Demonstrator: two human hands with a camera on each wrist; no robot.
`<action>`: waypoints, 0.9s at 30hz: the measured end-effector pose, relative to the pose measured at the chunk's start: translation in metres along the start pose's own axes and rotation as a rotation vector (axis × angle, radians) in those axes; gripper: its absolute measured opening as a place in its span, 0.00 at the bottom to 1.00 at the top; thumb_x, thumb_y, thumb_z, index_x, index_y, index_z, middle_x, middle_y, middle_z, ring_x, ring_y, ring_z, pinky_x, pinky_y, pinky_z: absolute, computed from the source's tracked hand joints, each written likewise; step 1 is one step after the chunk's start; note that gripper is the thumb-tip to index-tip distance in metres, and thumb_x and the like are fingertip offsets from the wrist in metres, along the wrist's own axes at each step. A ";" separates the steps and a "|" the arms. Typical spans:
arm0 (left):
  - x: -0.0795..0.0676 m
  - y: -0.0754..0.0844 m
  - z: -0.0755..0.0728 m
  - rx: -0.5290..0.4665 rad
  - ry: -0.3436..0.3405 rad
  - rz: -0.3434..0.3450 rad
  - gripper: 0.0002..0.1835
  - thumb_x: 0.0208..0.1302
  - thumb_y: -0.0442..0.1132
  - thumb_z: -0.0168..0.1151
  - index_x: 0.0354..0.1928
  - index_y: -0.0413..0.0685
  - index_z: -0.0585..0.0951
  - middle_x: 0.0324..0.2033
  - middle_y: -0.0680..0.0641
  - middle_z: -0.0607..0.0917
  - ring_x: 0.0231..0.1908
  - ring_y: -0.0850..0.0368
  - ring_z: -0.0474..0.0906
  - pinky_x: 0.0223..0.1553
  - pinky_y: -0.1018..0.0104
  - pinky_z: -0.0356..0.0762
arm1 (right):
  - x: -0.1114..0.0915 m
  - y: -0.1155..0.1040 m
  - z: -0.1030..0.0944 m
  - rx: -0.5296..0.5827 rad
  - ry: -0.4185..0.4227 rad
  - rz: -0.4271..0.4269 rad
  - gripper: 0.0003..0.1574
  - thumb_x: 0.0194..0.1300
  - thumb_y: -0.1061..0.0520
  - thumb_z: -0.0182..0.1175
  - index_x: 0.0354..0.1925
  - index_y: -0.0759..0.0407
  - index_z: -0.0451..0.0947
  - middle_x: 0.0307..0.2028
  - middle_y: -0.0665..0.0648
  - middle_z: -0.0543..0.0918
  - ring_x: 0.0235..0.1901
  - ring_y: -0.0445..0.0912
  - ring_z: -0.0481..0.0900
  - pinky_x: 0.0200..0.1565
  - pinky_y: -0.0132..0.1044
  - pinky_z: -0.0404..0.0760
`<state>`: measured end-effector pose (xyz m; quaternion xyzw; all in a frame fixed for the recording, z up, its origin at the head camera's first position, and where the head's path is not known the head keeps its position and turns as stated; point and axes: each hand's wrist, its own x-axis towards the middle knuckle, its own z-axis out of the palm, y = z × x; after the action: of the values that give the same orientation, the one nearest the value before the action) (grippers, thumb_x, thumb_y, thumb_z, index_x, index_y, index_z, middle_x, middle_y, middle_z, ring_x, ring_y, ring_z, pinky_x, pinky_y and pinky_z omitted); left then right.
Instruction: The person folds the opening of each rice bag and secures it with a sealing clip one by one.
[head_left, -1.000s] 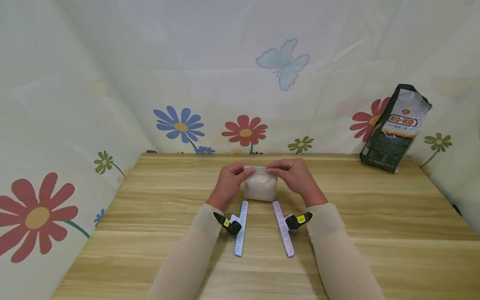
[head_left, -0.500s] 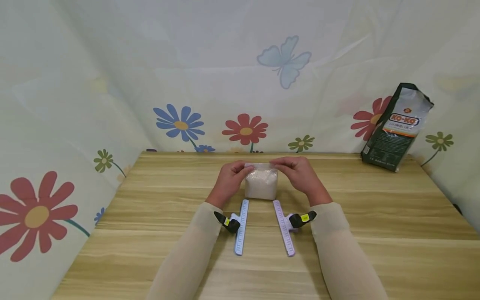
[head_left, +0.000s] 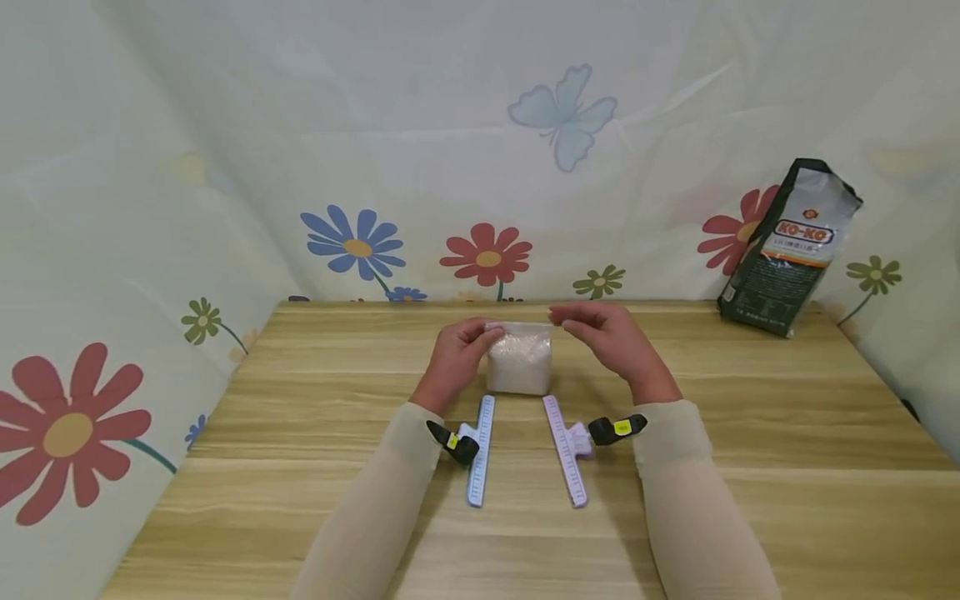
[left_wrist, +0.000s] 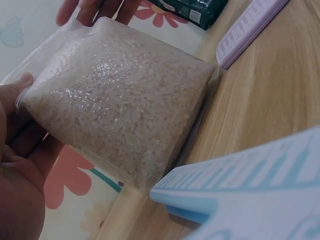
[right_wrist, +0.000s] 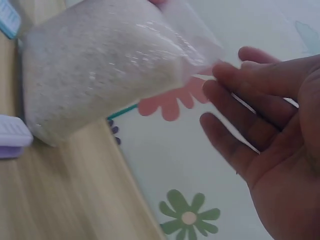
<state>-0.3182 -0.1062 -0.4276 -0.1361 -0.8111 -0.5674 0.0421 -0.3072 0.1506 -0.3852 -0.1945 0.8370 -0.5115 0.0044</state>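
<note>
A small clear bag of rice (head_left: 519, 362) stands upright on the wooden table, its clear top edge raised. At its upper left corner my left hand (head_left: 456, 357) pinches the plastic between thumb and fingers. My right hand (head_left: 617, 340) is just beside the upper right corner, fingers loosely extended; in the right wrist view its fingertips (right_wrist: 209, 121) hold nothing, and whether one still grazes the plastic I cannot tell. In front of the bag lie a light blue bag clip (head_left: 482, 454) on the left and a purple bag clip (head_left: 564, 450) on the right, both with key-like markings.
A green and silver KO-KO package (head_left: 787, 250) leans against the flowered backdrop (head_left: 420, 150) at the table's back right. The wooden table (head_left: 337, 375) reaches back to that cloth. Black wrist cameras hang just over the clips.
My right hand has slid right along the bag's top edge and come off its corner. The top edge now stands straighter. My left hand keeps its pinch; the clips stay put.
</note>
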 end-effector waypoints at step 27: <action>0.003 -0.004 -0.007 -0.057 0.090 -0.008 0.14 0.65 0.51 0.63 0.46 0.53 0.87 0.40 0.50 0.88 0.39 0.60 0.78 0.43 0.68 0.76 | -0.015 -0.012 -0.016 -0.328 -0.282 0.271 0.08 0.62 0.55 0.65 0.40 0.55 0.85 0.34 0.53 0.86 0.34 0.48 0.80 0.38 0.38 0.79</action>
<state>-0.3232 -0.1136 -0.4283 -0.1084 -0.7924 -0.5960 0.0725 -0.2930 0.1639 -0.3698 -0.1478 0.9183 -0.3317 0.1579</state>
